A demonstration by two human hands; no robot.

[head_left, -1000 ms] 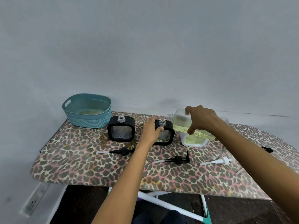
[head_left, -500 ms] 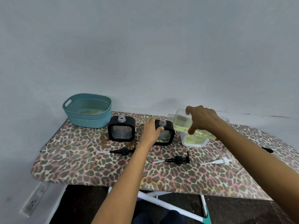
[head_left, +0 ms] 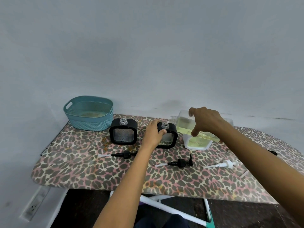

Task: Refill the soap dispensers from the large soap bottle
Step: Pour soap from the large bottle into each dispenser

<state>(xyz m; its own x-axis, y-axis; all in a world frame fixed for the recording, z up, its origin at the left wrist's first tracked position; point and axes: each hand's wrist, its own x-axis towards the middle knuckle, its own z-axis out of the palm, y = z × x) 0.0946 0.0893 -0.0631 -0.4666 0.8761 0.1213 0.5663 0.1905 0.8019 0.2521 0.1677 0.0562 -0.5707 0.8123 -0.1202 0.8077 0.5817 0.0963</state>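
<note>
Two black square soap dispensers stand uncapped on the leopard-print ironing board (head_left: 82, 168). My left hand (head_left: 153, 134) grips the right dispenser (head_left: 169, 137) at its top left corner. My right hand (head_left: 205, 120) holds the large clear soap bottle (head_left: 182, 123), tipped on its side with yellow-green soap inside. Its open neck points left, just above the held dispenser's mouth, and a thin stream runs between them. The left dispenser (head_left: 123, 133) stands untouched.
A teal basket (head_left: 88, 112) sits at the back left. A white container (head_left: 197, 143) with yellowish liquid stands under the bottle. Two black pumps (head_left: 125, 154) (head_left: 181, 162) and a white pump (head_left: 225, 164) lie along the board's front. A grey wall is close behind.
</note>
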